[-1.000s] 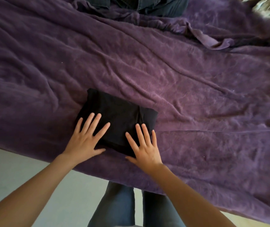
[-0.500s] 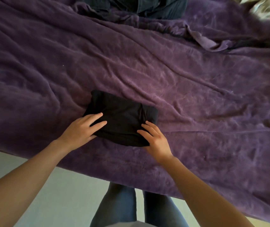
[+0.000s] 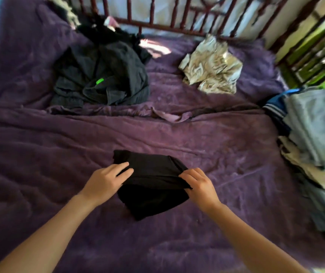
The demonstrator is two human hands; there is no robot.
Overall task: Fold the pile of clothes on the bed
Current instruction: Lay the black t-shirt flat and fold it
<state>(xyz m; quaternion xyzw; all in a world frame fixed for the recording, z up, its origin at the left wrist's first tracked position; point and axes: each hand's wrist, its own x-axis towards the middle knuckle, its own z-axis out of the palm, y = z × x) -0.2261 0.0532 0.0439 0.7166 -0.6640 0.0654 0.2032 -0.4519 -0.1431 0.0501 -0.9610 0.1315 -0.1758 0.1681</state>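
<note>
As the folded black fabric garment (image 3: 151, 180) sits midway across the purple bedspread (image 3: 39, 154), the left hand (image 3: 106, 182) grips its left edge and the right hand (image 3: 200, 186) pinches its right edge. There's the heap of dark unfolded clothes (image 3: 102, 79) at the bedspread's far side, and a grey folded stack (image 3: 315, 127) at its right edge.

Two hands, left (image 3: 106, 181) and right (image 3: 200, 185), one black garment (image 3: 153, 196), one dark heap (image 3: 102, 75), one beige garment (image 3: 210, 67), one folded stack (image 3: 315, 127).
</note>
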